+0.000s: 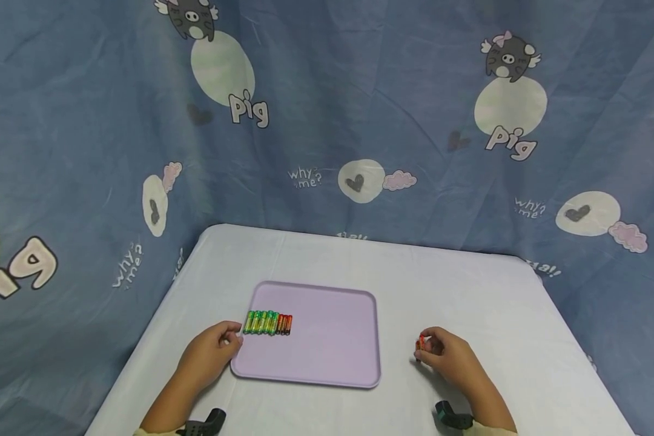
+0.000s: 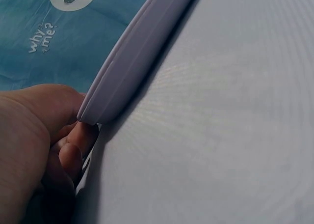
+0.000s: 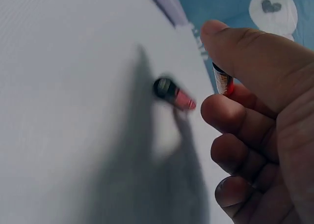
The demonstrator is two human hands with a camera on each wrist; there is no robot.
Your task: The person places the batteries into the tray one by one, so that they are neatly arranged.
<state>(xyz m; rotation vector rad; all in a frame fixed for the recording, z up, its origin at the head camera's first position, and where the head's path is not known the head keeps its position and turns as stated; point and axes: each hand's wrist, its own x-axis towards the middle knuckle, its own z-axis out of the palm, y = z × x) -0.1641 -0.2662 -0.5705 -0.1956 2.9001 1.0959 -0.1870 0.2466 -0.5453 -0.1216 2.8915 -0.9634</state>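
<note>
A lilac tray (image 1: 332, 348) lies on the table, with a row of green batteries (image 1: 260, 322) and shorter red batteries (image 1: 284, 325) standing side by side near its left edge. My left hand (image 1: 209, 354) pinches that left edge; in the left wrist view the thumb lies at the rim (image 2: 117, 81) and curled fingers sit beneath it. To the right of the tray, my right hand (image 1: 449, 356) holds a red and black battery (image 3: 224, 80) between thumb and index finger. A second red and black battery (image 3: 174, 94), blurred and tilted, shows apart from the fingertips over the white cloth.
The table wears a white cloth (image 1: 447, 284). Behind it and at the sides hangs a blue curtain (image 1: 327, 109) with pig prints. Dark wrist-worn devices sit on the left wrist (image 1: 204, 422) and the right wrist (image 1: 452, 416).
</note>
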